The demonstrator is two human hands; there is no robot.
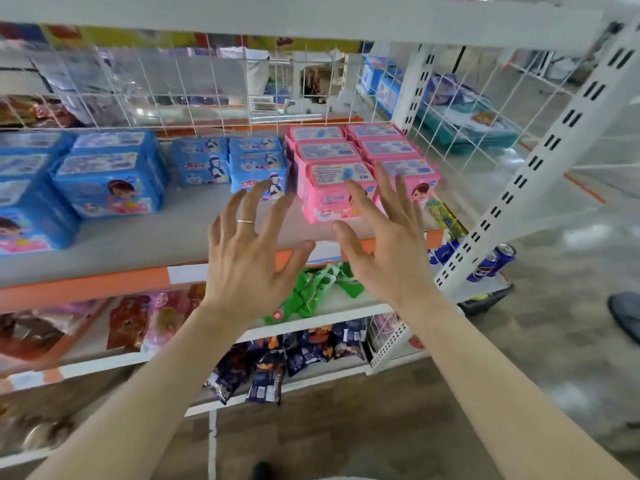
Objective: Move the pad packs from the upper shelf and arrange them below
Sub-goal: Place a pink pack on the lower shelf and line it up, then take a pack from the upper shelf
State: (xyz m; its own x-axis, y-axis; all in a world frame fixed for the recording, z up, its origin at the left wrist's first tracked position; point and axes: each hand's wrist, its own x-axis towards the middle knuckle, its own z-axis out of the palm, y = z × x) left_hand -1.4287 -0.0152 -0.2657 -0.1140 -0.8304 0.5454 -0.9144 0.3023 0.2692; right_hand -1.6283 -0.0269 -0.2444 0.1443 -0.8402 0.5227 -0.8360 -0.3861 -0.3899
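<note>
Hands: your left hand and right hand hover mid-frame, fingers spread, holding nothing, before pink plastic-wrapped pad packs.

Premises: retail shop. White metal shelving with slotted uprights carries orange price-label strips and is stocked in rows with pink pad packs, blue pad packs, snack packets and drink cans.

The small blue pad packs carry red Chinese characters that seem to read 七度空间. The front pink pad pack shows what looks like the same brand name, blurred. The panels on the pack tops and the lettering on the blue cans are too blurred to read.
</note>
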